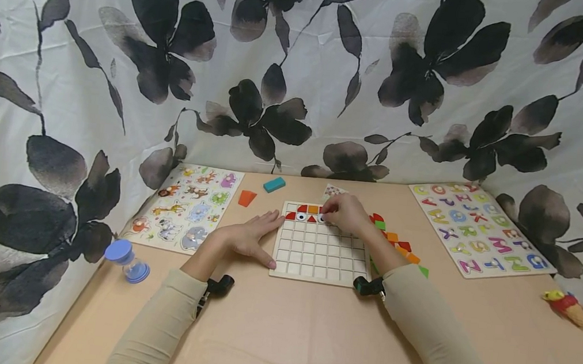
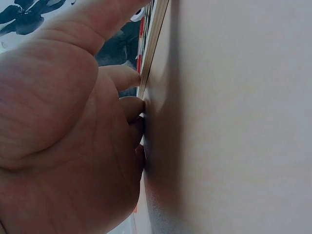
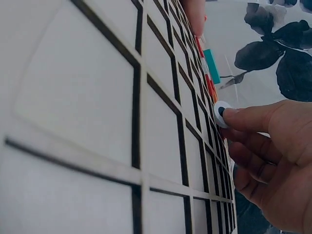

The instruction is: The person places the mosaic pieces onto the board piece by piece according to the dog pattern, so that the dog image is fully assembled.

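A pale grid board (image 1: 321,260) lies on the table, with red, orange and white eye-like pieces (image 1: 300,217) in its far-left cells. My right hand (image 1: 348,213) is over the board's far rows. Between its thumb and fingers it pinches a round white eye piece (image 3: 219,117) with a dark dot, close to the grid. The other fingers are bent beneath. Spread along the board's left edge, my left hand (image 1: 245,237) touches it with thumb and fingertips. In the left wrist view, the palm (image 2: 73,146) faces the camera and the board's edge (image 2: 153,46) shows beyond.
Loose coloured pieces (image 1: 405,247) lie right of the board, and a patterned card (image 1: 333,191) behind it. Blue (image 1: 274,184) and orange blocks (image 1: 246,198) sit at the back left. Animal (image 1: 180,210) and letter boards (image 1: 480,230), an hourglass (image 1: 128,261) and a small toy (image 1: 567,307) flank the area.
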Motion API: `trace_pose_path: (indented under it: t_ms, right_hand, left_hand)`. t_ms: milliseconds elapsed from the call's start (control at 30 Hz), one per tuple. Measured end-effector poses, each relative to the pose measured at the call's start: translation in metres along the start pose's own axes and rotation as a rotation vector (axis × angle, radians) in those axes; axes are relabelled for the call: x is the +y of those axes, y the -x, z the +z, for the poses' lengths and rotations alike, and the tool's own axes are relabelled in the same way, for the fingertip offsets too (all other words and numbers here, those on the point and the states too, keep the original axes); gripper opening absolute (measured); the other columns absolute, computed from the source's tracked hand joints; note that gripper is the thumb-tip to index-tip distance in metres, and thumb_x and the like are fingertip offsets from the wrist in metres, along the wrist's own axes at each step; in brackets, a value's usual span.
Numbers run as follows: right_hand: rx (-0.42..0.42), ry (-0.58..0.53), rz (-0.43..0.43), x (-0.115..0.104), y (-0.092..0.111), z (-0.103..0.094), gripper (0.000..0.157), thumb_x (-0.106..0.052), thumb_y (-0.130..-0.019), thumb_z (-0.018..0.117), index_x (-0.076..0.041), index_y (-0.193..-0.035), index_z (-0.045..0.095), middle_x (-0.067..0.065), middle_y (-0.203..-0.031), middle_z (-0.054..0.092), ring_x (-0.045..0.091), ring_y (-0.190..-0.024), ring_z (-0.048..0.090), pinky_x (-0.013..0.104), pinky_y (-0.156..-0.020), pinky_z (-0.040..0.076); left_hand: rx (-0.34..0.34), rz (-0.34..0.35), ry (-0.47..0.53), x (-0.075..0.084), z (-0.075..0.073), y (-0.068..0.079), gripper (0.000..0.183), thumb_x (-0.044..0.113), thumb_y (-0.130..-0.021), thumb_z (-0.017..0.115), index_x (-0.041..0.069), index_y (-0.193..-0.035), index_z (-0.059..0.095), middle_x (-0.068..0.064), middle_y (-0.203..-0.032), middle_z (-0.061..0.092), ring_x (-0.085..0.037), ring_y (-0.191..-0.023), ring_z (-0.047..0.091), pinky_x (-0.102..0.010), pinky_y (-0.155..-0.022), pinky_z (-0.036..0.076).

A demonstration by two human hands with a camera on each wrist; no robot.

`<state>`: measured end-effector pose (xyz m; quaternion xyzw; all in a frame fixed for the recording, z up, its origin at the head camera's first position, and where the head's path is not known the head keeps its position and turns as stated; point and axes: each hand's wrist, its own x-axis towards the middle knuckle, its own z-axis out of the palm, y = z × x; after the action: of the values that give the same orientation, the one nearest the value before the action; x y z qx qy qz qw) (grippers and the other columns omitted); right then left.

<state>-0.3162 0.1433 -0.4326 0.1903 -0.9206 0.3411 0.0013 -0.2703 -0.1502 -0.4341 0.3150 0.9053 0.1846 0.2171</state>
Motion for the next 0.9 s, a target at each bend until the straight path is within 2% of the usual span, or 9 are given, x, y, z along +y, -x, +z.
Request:
trace_pose_path:
  t_ms: [300,600,733,900]
  right_hand:
    - [-0.036,0.02,0.012,0.003,0.001,0.002,0.003,-0.013,-0.086,0.072,-0.013,-0.088,0.074,-0.001,-0.083,0.066,0.019,-0.076,0.054,0.032,-0.066,0.045]
    - [0.004,0.026,0.025,0.005,0.004,0.001,0.009,-0.015,-0.087,0.071,-0.014,-0.092,0.078,-0.002,-0.092,0.069,0.018,-0.086,0.058,0.034,-0.074,0.047]
    - [0.029,-0.007,0.001,0.008,0.016,-0.011,0.018,-0.016,-0.089,0.068,-0.011,-0.105,0.075,0.001,-0.097,0.068,0.02,-0.082,0.055,0.034,-0.069,0.046]
    - [0.107,-0.048,-0.02,0.025,0.032,-0.038,0.028,-0.019,-0.091,0.067,-0.011,-0.118,0.068,0.006,-0.111,0.065,0.022,-0.082,0.055,0.034,-0.063,0.047]
  left_hand:
    - [0.004,-0.003,-0.001,-0.003,0.001,0.0,0.122,0.066,-0.066,0.075,0.019,-0.156,0.008,-0.007,-0.162,-0.005,-0.023,-0.148,-0.007,-0.044,-0.118,0.001]
    - [0.004,-0.007,-0.002,-0.001,0.0,0.0,0.121,0.065,-0.067,0.075,0.018,-0.156,0.009,-0.007,-0.162,-0.004,-0.024,-0.148,-0.006,-0.044,-0.119,0.001]
    - [0.007,0.0,0.001,-0.002,0.002,-0.001,0.121,0.065,-0.067,0.075,0.017,-0.156,0.009,-0.007,-0.162,-0.004,-0.024,-0.148,-0.006,-0.045,-0.119,0.002]
    - [0.006,-0.007,-0.004,-0.001,0.002,-0.001,0.121,0.066,-0.066,0.075,0.018,-0.156,0.009,-0.007,-0.162,-0.004,-0.023,-0.148,-0.006,-0.046,-0.119,0.002]
